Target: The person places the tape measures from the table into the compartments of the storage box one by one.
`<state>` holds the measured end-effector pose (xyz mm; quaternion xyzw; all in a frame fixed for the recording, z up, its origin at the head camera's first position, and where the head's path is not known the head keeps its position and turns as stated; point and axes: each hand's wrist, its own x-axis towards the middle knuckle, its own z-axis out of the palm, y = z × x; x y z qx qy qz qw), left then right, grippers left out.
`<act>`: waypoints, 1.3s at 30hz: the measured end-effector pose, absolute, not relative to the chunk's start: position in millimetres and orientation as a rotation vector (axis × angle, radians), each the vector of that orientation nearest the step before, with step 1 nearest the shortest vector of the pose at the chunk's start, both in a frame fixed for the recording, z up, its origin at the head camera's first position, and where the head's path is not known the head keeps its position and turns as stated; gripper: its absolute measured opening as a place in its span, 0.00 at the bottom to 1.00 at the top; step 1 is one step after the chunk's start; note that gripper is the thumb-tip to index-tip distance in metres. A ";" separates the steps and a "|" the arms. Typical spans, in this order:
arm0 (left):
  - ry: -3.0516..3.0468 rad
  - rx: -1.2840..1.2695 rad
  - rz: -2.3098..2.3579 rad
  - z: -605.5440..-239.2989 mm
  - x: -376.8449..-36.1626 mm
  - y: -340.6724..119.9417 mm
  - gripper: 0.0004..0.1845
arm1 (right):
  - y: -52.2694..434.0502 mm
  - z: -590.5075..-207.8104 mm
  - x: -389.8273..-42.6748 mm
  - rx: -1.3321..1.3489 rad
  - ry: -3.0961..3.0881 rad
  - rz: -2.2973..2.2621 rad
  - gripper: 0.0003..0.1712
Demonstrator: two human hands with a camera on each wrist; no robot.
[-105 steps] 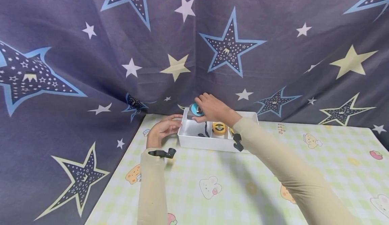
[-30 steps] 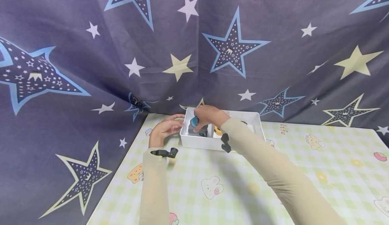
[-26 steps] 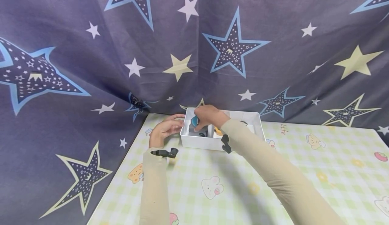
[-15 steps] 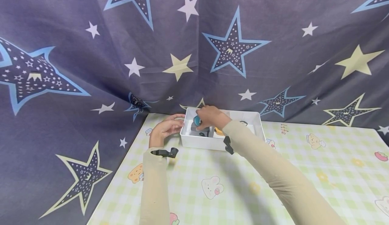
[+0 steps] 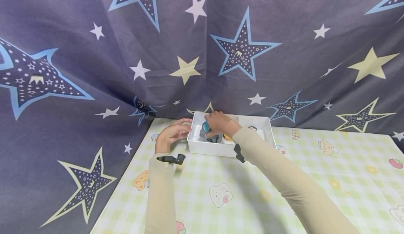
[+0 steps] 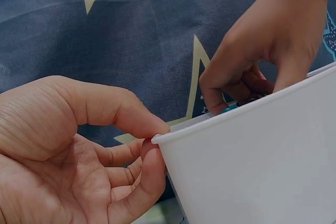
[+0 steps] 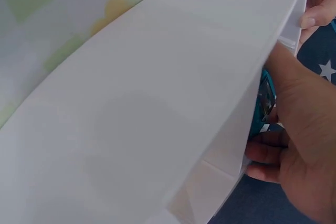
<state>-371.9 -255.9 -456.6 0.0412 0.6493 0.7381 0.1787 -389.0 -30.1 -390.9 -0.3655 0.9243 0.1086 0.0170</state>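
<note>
A white divided box (image 5: 221,149) stands at the back of the table by the curtain. My left hand (image 5: 183,128) pinches its left corner rim; the left wrist view shows thumb and forefinger of the left hand (image 6: 153,141) closed on the box (image 6: 252,171). My right hand (image 5: 212,126) reaches down into the left compartment and grips a blue tape measure (image 5: 206,127). In the right wrist view the right hand (image 7: 278,129) holds the blue tape measure (image 7: 265,103) just behind the box wall (image 7: 157,103). A yellow tape measure (image 5: 226,138) lies in the box, mostly hidden by my wrist.
A dark star-print curtain (image 5: 240,51) hangs close behind and to the left of the box. The table wears a green checked cloth (image 5: 240,195) with cartoon prints, stretching wide toward me and to the right. A small black item (image 5: 252,127) lies in the box's right compartment.
My right hand has brought the blue tape measure down from above the rim into the box's left compartment, then shifted slightly right. The left hand has stayed on the corner.
</note>
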 end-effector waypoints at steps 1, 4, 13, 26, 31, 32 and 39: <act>1.838 0.116 2.085 -456.7 -371.9 -255.9 0.34 | -29.9 -391.7 -388.7 -1.134 2.876 0.342 0.40; 1.842 0.112 2.083 -456.6 -372.0 -255.5 0.34 | -29.3 -393.8 -387.5 -1.130 2.883 0.366 0.41; 1.831 0.101 2.092 -453.4 -369.1 -254.1 0.33 | -31.8 -398.5 -386.6 -1.175 2.882 0.382 0.40; 1.845 0.096 2.076 -453.2 -369.3 -253.2 0.35 | -35.0 -398.6 -386.3 -1.141 2.831 0.414 0.42; 1.835 0.083 2.087 -453.7 -369.8 -253.3 0.34 | -35.8 -393.1 -382.1 -1.114 2.835 0.405 0.41; 1.833 0.082 2.088 -453.9 -370.0 -253.3 0.34 | -36.0 -392.9 -382.1 -1.109 2.833 0.407 0.41; 1.827 0.091 2.094 -455.0 -370.8 -253.8 0.31 | -37.9 -396.7 -385.5 -1.066 2.812 0.388 0.42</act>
